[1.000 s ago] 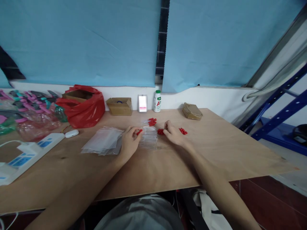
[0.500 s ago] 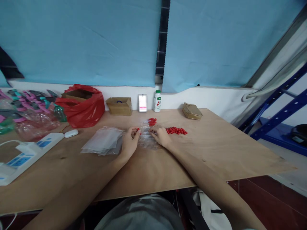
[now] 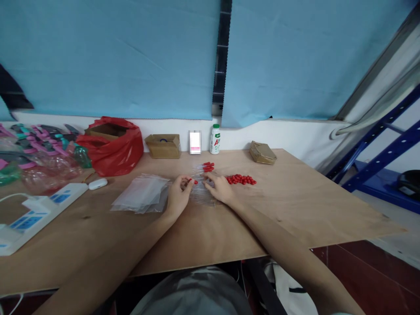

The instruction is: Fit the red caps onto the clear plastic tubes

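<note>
My left hand (image 3: pixel 179 192) is closed, with small red caps (image 3: pixel 196 182) pinched at its fingertips. My right hand (image 3: pixel 220 187) reaches over a row of thin clear tubes (image 3: pixel 201 197); its index finger and thumb are apart, and I see nothing held between them. Just beyond the hands lie several tubes with red caps (image 3: pixel 208 166) on their ends. A pile of loose red caps (image 3: pixel 242 179) sits to the right of my right hand. Clear plastic bags (image 3: pixel 141 194) are stacked left of my left hand.
Along the back stand a red plastic bag (image 3: pixel 123 148), a cardboard box (image 3: pixel 164 146), a phone (image 3: pixel 195 142), a white bottle (image 3: pixel 215 139) and a brown package (image 3: pixel 263 152). A power strip (image 3: pixel 42 214) and clear bottles with coloured tops (image 3: pixel 49 164) occupy the left.
The red caps at my left fingertips have shifted slightly right, toward the tubes. My right index finger and thumb have spread apart over the tubes.
</note>
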A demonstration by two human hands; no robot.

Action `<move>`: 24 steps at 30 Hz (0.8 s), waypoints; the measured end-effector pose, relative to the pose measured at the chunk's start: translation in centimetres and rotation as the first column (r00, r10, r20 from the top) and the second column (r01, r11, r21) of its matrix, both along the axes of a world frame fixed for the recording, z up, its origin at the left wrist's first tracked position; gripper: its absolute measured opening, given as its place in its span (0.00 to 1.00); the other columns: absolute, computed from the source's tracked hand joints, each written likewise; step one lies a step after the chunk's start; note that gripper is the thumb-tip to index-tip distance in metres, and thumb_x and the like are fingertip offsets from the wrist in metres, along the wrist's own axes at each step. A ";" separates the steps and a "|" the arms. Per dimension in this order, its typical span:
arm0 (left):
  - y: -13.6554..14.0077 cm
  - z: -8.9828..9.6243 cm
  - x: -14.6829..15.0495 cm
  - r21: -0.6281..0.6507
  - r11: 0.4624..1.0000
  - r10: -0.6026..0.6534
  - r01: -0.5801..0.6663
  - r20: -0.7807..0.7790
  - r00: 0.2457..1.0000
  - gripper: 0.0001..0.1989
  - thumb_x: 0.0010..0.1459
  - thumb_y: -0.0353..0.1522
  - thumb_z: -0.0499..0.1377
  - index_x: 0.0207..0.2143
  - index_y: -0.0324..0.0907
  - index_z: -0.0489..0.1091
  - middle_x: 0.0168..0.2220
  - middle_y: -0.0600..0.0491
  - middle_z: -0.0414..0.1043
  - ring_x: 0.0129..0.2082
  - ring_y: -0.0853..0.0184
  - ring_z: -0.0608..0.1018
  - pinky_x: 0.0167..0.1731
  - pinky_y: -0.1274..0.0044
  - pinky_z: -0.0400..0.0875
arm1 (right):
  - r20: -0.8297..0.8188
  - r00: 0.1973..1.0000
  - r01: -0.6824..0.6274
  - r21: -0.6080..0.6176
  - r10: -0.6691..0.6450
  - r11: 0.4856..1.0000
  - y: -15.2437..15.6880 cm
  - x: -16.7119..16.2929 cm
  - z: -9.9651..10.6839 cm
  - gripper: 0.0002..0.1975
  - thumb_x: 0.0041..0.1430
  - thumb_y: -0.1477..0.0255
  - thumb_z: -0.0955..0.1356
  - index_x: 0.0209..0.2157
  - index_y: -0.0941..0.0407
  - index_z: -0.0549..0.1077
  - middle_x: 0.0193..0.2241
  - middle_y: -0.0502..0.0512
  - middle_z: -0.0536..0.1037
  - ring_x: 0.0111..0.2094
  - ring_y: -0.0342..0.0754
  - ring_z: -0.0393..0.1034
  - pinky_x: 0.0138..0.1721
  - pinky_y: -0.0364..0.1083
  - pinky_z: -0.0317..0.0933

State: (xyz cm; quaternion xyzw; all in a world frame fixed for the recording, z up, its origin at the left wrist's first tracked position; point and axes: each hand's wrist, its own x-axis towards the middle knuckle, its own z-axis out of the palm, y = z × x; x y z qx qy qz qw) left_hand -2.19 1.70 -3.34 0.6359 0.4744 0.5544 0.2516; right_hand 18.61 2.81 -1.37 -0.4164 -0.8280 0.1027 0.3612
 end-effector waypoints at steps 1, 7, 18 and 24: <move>0.0 -0.1 0.0 -0.003 1.000 -0.017 0.017 0.005 1.000 0.12 0.65 0.44 0.62 0.40 0.45 0.71 0.37 0.52 0.81 0.38 0.63 0.81 0.41 0.72 0.73 | -0.024 0.999 -0.033 0.005 0.033 0.999 -0.3 0.1 0.2 0.18 0.71 0.70 0.68 0.60 0.51 0.73 0.50 0.57 0.81 0.50 0.53 0.74 0.53 0.50 0.64; -0.4 0.1 0.4 -0.036 0.993 -0.111 0.111 -0.020 0.994 0.13 0.64 0.45 0.62 0.40 0.45 0.72 0.37 0.52 0.81 0.37 0.64 0.82 0.40 0.73 0.75 | -0.026 0.990 -0.138 0.032 0.139 0.990 -1.7 0.3 1.1 0.11 0.73 0.66 0.66 0.51 0.52 0.78 0.47 0.58 0.82 0.52 0.54 0.73 0.54 0.50 0.63; -0.6 0.2 0.4 -0.055 0.989 -0.139 0.137 -0.026 0.990 0.14 0.68 0.45 0.57 0.42 0.44 0.72 0.38 0.50 0.81 0.40 0.63 0.82 0.43 0.72 0.74 | -0.154 0.963 0.228 0.014 -0.224 0.973 0.3 8.4 3.9 0.14 0.63 0.69 0.69 0.49 0.56 0.76 0.34 0.54 0.81 0.33 0.48 0.72 0.40 0.46 0.64; -0.2 -0.1 0.2 -0.030 0.992 -0.127 0.125 -0.074 0.989 0.16 0.70 0.45 0.54 0.37 0.44 0.72 0.34 0.53 0.78 0.34 0.66 0.78 0.40 0.74 0.72 | -0.002 0.690 0.708 -0.207 -0.724 0.676 2.3 16.9 3.3 0.06 0.57 0.70 0.72 0.32 0.58 0.80 0.31 0.60 0.83 0.31 0.49 0.73 0.32 0.45 0.59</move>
